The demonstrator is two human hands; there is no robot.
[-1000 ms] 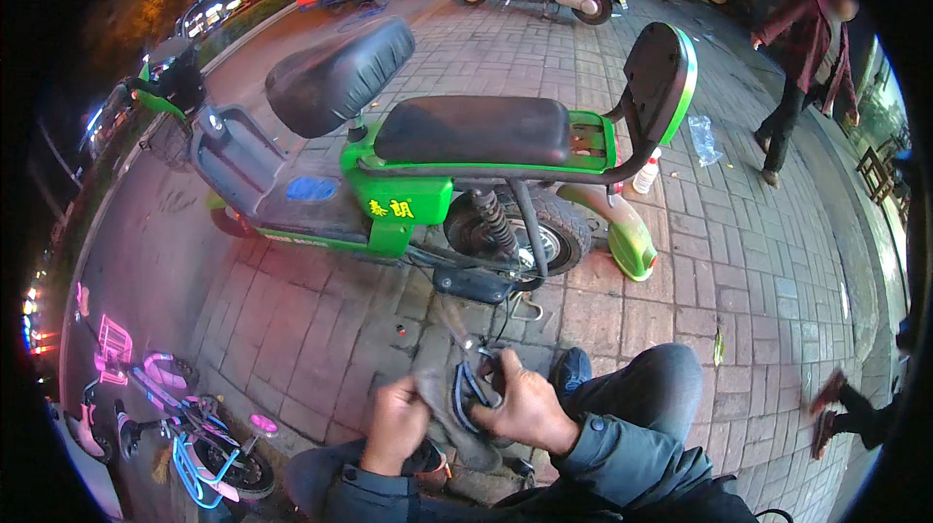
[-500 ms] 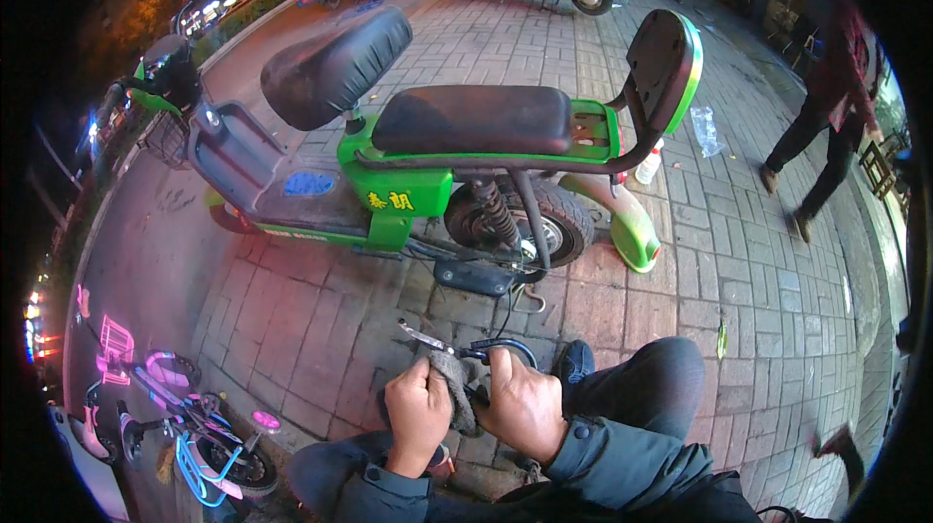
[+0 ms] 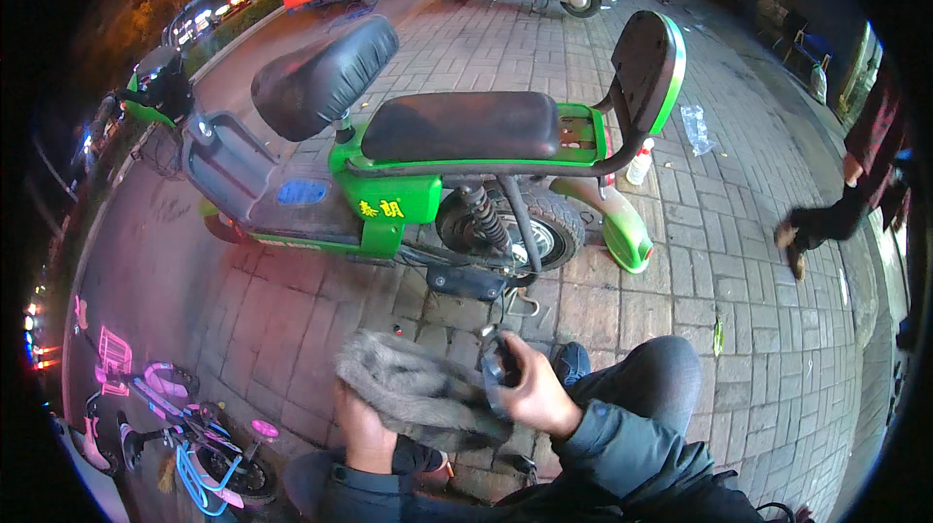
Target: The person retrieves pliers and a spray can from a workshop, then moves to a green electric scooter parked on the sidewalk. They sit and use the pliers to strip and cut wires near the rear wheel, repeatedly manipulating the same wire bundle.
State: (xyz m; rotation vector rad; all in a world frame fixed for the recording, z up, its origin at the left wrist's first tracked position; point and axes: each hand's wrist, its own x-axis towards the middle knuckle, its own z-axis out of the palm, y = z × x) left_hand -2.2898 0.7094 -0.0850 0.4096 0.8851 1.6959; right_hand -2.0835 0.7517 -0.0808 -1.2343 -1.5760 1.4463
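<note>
L hand (image 3: 366,431) under grey cloth (image 3: 420,379), fingers hidden, can't tell if clenched; R hand (image 3: 540,395) grasping dark part (image 3: 496,365), blurry, by cloth's R end; prob best: R steady, cloth bunched snug

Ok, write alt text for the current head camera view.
The wearer's left hand holds a fuzzy grey cloth, and the right hand a blurred dark object, before a green-and-black two-wheeled scooter on brick paving. A small pink-and-purple bicycle is at lower left; a passer-by walks at far right.
</note>
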